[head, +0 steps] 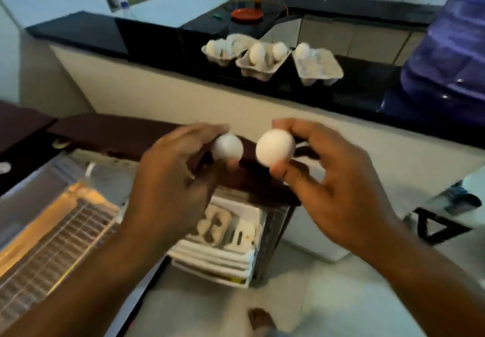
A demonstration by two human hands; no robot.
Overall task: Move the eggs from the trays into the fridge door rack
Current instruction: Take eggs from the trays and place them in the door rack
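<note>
My left hand (pixel 173 168) grips a white egg (pixel 227 147) at its fingertips. In my right hand (pixel 328 179) sits a second white egg (pixel 275 147), close beside the first. Both hands hover above the open fridge door, whose rack (pixel 231 234) has an egg holder with empty cups (pixel 212 225) below my left hand. On the black counter (pixel 367 85) behind stand three cardboard egg trays: the left tray (pixel 223 58), the middle tray (pixel 258 70) and the right tray (pixel 319 70). An egg (pixel 212 47) rests in the left tray, two eggs (pixel 257 53) in the middle one, one egg (pixel 302 50) in the right.
The open fridge interior with a wire shelf (pixel 57 237) lies at lower left. A large blue water bottle (pixel 446 48) stands at the right on the counter. A red plate (pixel 246 14) sits far back. Pale floor (pixel 315 297) spreads below, with my foot (pixel 259 318) on it.
</note>
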